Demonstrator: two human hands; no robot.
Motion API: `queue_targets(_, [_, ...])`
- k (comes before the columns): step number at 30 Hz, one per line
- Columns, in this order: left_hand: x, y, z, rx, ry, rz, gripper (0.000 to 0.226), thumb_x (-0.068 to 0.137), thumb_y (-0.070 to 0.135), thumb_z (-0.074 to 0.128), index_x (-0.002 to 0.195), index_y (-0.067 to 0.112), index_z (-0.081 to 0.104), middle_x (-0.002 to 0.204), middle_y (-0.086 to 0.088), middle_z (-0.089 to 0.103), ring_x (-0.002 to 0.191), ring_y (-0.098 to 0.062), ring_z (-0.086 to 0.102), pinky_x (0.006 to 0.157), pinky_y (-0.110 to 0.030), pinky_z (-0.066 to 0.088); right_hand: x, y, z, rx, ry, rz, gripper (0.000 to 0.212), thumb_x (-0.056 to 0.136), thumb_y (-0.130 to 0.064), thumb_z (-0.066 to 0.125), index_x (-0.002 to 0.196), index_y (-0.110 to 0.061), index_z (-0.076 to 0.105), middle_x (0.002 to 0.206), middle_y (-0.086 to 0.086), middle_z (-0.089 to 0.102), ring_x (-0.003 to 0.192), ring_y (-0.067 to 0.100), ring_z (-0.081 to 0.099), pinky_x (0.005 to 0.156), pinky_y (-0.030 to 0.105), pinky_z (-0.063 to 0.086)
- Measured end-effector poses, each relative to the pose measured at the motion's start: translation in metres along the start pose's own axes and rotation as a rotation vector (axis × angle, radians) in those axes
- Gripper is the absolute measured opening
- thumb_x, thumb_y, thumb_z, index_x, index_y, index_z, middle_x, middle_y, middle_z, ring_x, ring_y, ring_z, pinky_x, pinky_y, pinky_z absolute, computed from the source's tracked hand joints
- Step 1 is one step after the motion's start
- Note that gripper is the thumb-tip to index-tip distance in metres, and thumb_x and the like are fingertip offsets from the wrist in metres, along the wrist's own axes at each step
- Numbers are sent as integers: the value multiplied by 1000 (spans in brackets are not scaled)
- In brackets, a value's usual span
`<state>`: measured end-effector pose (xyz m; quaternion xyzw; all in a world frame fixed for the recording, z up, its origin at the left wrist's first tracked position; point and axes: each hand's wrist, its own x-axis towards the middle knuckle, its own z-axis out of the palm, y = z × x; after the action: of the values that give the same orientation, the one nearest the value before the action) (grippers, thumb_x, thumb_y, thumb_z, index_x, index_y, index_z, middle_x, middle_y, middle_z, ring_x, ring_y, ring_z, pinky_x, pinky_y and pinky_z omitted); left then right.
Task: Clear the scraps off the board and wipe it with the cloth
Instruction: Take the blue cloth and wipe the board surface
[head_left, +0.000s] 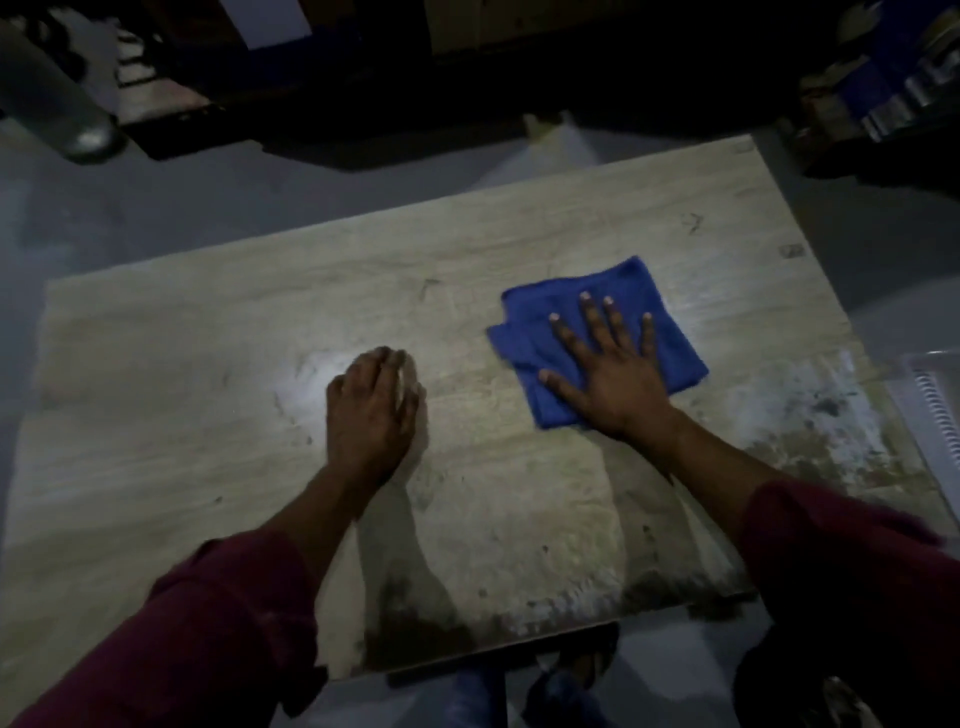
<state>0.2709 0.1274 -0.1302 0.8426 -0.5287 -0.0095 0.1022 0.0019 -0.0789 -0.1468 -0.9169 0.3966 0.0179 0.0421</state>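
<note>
Board of pale wood grain fills most of the view, lying flat in dim light, its surface marked with dark smudges and scratches. A whitish, patchy stain spreads toward its right edge and along the near edge, where darker blotches sit as well. No scraps can be made out on it, though the light is too poor to be sure of small ones. The blue cloth lies folded on the right half of the board, closer to the far edge than the near one, one corner pointing away from the person. The right hand is pressed flat on top of it — fingers spread wide, palm down, thumb stretched to the left over the cloth's near-left side. The left hand rests on the bare board near its middle, well apart from the cloth; its fingers are curled under in a loose fist and it grips nothing that can be seen. A bright patch of light falls on the wood just left of that hand. Both forearms come in from the near edge in dark red sleeves. Beyond the far edge the grey floor shows, with dark, blurred clutter past it — too dim to name.
</note>
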Motion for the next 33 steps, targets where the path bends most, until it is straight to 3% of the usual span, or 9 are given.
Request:
queue_targets(2, [23, -19, 2, 46, -28, -22, 54, 103, 44, 47, 148, 13, 47, 155, -10, 43, 142, -29, 42, 107, -45, 36, 12, -14, 3, 36, 6, 242, 79, 95, -81, 20, 161, -43, 0, 173, 4, -6, 159, 30, -3, 121, 67, -6])
queue_targets(5, [54, -30, 4, 34, -110, -63, 66, 105, 54, 36, 157, 13, 31, 167, -11, 25, 154, -25, 23, 120, -50, 23, 19, -45, 4, 62, 45, 409, 78, 98, -78, 17, 162, -37, 1, 172, 9, -4, 159, 34, -2, 118, 74, 2])
queue_targets(8, [68, -24, 7, -19, -160, -115, 74, 104, 63, 24, 162, 17, 16, 171, -8, 8, 158, -21, 5, 126, -54, 7, 15, -62, 11, 18, 38, 242, 83, 96, -80, 17, 163, -35, 1, 172, 10, -4, 159, 35, -3, 119, 73, -1])
queue_targets(12, [69, -26, 8, -35, -168, -120, 75, 103, 65, 21, 162, 20, 12, 171, -6, 2, 158, -19, -2, 126, -54, 3, 31, -38, 2, -16, 18, -64, 81, 94, -82, 15, 162, -39, 10, 173, 4, 2, 159, 29, 1, 119, 71, 10])
queue_targets(17, [71, -29, 10, -37, -140, -115, 74, 103, 65, 22, 162, 20, 15, 171, -6, 6, 158, -18, 0, 126, -54, 4, 83, -34, 3, 45, 39, 422, 77, 95, -80, 17, 161, -43, 0, 173, 5, -3, 159, 31, 1, 119, 71, 0])
queue_targets(20, [70, -31, 11, -29, -151, -119, 74, 103, 65, 22, 162, 20, 14, 171, -6, 5, 158, -18, -1, 126, -54, 4, 93, -59, 5, 67, 47, 524, 77, 97, -76, 13, 162, -37, 1, 172, 10, -2, 158, 36, 0, 117, 75, 2])
queue_targets(23, [72, -32, 13, -24, -157, -121, 74, 103, 64, 23, 162, 20, 14, 171, -6, 4, 158, -19, -1, 126, -55, 4, 79, -80, 7, -2, -5, 231, 78, 97, -76, 15, 162, -36, -2, 172, 8, -6, 159, 34, -4, 120, 72, -2])
queue_targets(26, [71, -31, 14, -33, -145, -125, 74, 103, 63, 25, 162, 20, 16, 171, -7, 6, 158, -20, 1, 126, -55, 5, 77, -63, -1, -30, -56, -49, 80, 94, -82, 12, 162, -41, -1, 173, 2, -7, 159, 27, -5, 119, 71, 7])
queue_targets(33, [73, -33, 15, -31, -145, -126, 74, 103, 64, 24, 162, 21, 14, 171, -5, 4, 158, -18, -2, 126, -54, 3, 139, -50, -4, 103, 10, 559, 78, 95, -79, 11, 161, -39, -2, 172, 7, -7, 158, 35, -5, 117, 75, -2])
